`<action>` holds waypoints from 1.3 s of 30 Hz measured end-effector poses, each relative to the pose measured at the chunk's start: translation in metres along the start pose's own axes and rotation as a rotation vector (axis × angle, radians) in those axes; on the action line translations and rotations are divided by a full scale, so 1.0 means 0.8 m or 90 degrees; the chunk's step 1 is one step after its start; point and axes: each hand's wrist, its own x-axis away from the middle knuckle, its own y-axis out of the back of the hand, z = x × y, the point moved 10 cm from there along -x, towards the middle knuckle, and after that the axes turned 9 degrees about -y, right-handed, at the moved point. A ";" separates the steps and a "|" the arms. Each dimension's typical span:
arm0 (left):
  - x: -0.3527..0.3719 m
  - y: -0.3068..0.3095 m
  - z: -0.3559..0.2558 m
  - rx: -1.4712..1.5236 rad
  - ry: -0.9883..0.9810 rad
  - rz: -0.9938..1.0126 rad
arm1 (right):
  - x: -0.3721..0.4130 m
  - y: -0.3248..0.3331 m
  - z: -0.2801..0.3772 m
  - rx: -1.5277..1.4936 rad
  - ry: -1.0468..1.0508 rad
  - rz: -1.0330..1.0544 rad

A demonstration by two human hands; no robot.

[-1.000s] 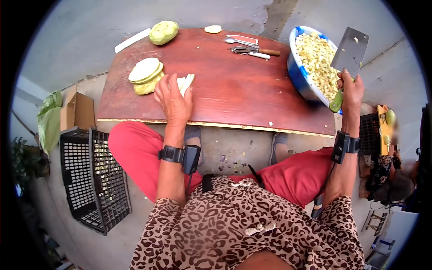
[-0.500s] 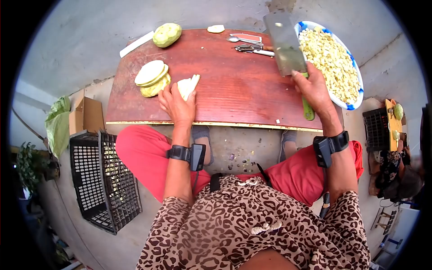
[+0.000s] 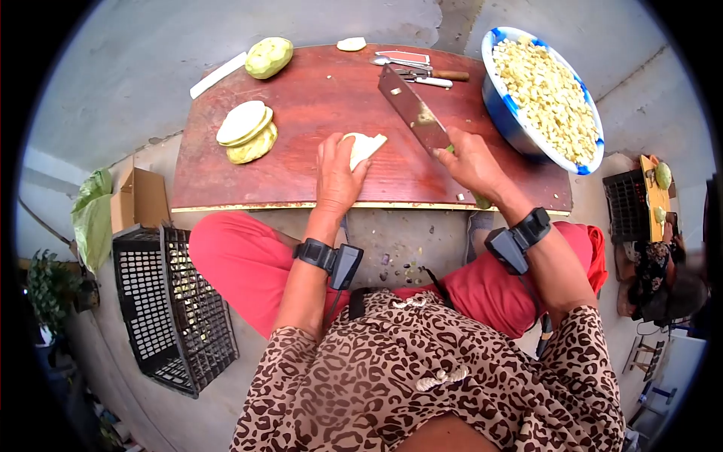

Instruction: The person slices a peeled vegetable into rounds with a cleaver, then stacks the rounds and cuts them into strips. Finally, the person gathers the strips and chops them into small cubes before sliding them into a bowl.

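My left hand (image 3: 339,173) is closed over pale cut vegetable slices (image 3: 363,148), pressing them on the red tabletop (image 3: 301,105). In my right hand (image 3: 472,160) is a cleaver (image 3: 413,107) with a green handle, its broad blade raised and tilted to the right of the slices. Left of my left hand lies a stack of round vegetable slices (image 3: 245,124) on a yellowish-green chunk (image 3: 254,147). A peeled green vegetable (image 3: 269,58) rests at the table's back left. To the right, a blue-and-white basin (image 3: 520,124) is heaped with diced pieces (image 3: 544,98).
Along the back edge lie a white strip (image 3: 218,75), an offcut (image 3: 351,44), a spoon (image 3: 388,60) and tools with handles (image 3: 450,75). Black crates (image 3: 177,301) and a cardboard box (image 3: 141,197) stand on the floor at left. Another person (image 3: 659,279) sits far right.
The cleaver has moved left from beside the basin towards the vegetable slices. My left hand and the slices have shifted right, away from the stack.
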 end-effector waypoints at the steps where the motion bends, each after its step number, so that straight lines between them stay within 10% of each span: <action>1: 0.001 -0.001 -0.003 -0.007 0.001 -0.001 | 0.000 -0.009 -0.008 0.027 -0.014 0.001; 39: 0.005 0.040 0.010 -0.013 0.052 -0.017 | 0.037 -0.060 0.030 0.107 0.022 0.099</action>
